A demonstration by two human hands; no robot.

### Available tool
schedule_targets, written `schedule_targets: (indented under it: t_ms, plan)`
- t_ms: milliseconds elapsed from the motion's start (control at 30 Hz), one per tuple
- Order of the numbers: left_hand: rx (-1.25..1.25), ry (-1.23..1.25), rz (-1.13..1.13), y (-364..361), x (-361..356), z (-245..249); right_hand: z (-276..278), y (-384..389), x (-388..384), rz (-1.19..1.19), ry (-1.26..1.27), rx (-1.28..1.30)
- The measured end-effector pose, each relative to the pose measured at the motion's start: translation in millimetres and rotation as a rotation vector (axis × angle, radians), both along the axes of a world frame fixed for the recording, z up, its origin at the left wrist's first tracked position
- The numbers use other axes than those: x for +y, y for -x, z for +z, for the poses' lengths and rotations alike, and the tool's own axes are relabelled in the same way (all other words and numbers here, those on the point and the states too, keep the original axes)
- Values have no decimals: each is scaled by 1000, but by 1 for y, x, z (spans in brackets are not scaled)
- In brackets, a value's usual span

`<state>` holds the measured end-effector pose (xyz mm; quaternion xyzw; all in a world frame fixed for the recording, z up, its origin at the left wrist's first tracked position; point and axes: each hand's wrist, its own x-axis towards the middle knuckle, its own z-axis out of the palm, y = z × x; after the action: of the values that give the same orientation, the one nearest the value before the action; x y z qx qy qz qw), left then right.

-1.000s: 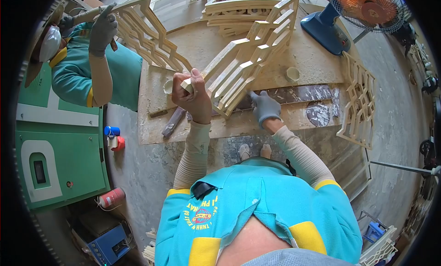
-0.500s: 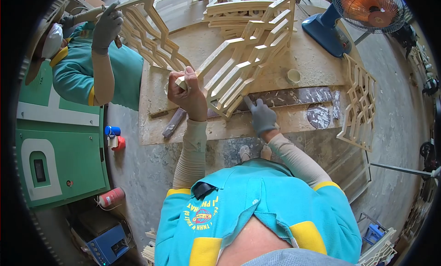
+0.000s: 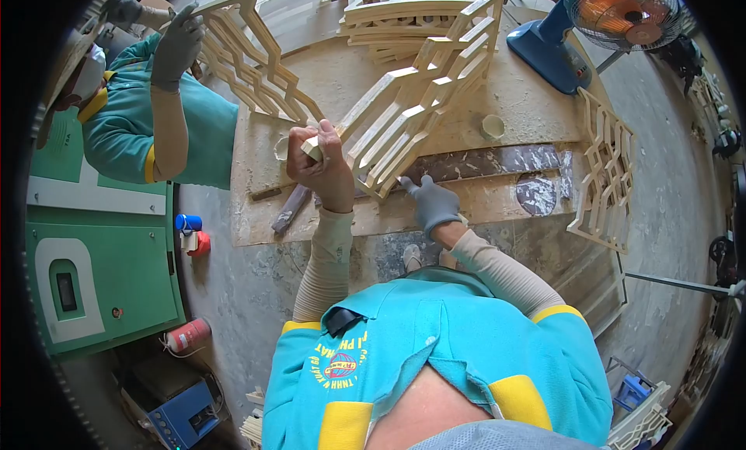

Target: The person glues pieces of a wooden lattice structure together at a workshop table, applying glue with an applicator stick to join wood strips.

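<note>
My bare left hand point(image 3: 320, 161) is closed around one end of a pale wooden lattice panel point(image 3: 404, 100), which stands tilted above the workbench. The panel's zigzag slats run up and away to the right. At its lower edge is my right hand point(image 3: 435, 204), in a grey glove, with the index finger stretched toward the slat ends and the fingers apart. The fingertip is at or very near the wood; contact is hard to make out. Under the panel and hand lies a dark, paint-smeared strip point(image 3: 489, 164) on the bench.
Across the left side, a co-worker in grey gloves holds another lattice panel point(image 3: 256, 61). Stacked panels point(image 3: 412, 19) lie at the back. A blue fan point(image 3: 552, 50), a small cup point(image 3: 493, 126) and a leaning panel point(image 3: 604, 174) are to the right. A green machine point(image 3: 101, 256) stands left.
My right hand has shifted slightly left and down along the panel's lower edge. My left hand keeps its hold, almost unmoved. The co-worker has leaned a little left.
</note>
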<state>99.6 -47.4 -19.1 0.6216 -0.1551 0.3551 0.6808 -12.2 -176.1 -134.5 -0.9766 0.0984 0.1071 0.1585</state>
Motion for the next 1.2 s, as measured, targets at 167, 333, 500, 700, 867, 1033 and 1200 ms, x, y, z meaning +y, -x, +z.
schedule_targets:
  t_ms: [167,333,500,700,867,1033,1200]
  plan:
    - [40,-46,-16,9,1,3,17,-12,-21,-68,-4,-34]
    - [8,-19,-17,15,-8,8,7,-8,-4,-6,15,21]
    - [16,-17,-44,19,-7,10,21,-1,-14,14,-157,40]
    - [-62,-61,-49,26,-8,4,-8,-12,-12,-43,-13,-96]
    - [-42,-71,-13,30,-9,2,-9,9,6,37,-128,-133]
    - [-15,-60,-21,31,-8,-5,0,-14,-18,-65,-80,-203]
    - [3,-105,27,32,-7,-3,-13,-3,6,-35,-83,-229]
